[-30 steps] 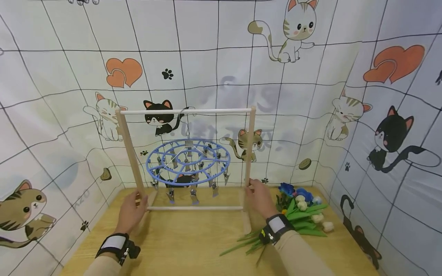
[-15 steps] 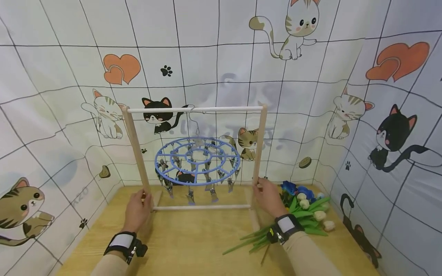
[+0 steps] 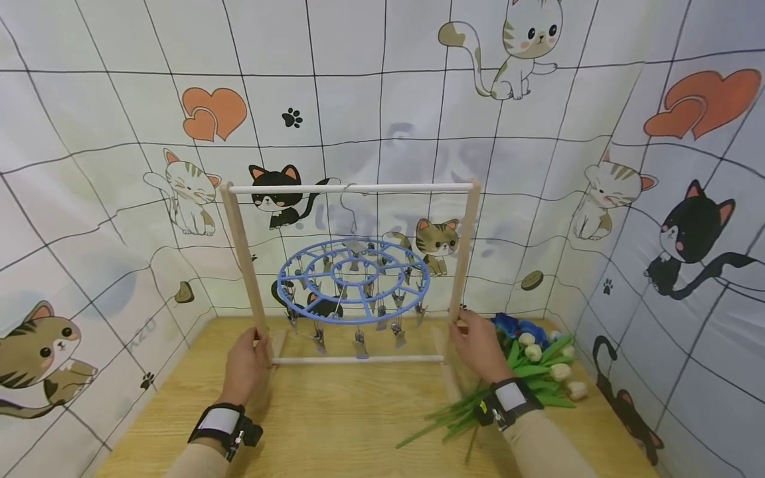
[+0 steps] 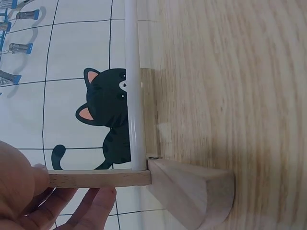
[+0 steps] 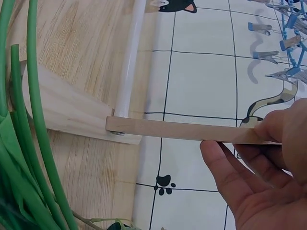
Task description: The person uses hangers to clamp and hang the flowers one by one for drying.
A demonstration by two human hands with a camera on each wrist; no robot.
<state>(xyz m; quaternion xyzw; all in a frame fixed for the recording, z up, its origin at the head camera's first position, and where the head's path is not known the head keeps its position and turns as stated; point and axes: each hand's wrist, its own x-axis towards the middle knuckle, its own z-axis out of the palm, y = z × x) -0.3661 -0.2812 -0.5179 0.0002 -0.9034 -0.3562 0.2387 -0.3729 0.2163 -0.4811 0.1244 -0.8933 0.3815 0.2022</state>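
A small wooden rack (image 3: 244,259) with white crossbars stands upright on the table. From its top bar hangs a round blue clip hanger (image 3: 354,282) by a hook, with several metal clips dangling below the rings. My left hand (image 3: 245,365) grips the rack's left post low down, thumb on one side and fingers on the other, as the left wrist view shows on the wooden post (image 4: 96,178). On the opposite side my right hand (image 3: 480,346) pinches the right post (image 5: 192,130) at a similar height, fingertips against its lower face in the right wrist view.
A bunch of artificial flowers (image 3: 540,372), blue and white with green stems, lies on the table at the right, beside and partly under my right wrist. The wooden table (image 3: 346,418) meets a cat-print cloth wall (image 3: 388,86) at the back.
Both hands have moved to the right, and the rack with its clip hanger has shifted right with them. The hanger sways and turns a little. The flowers stay on the table.
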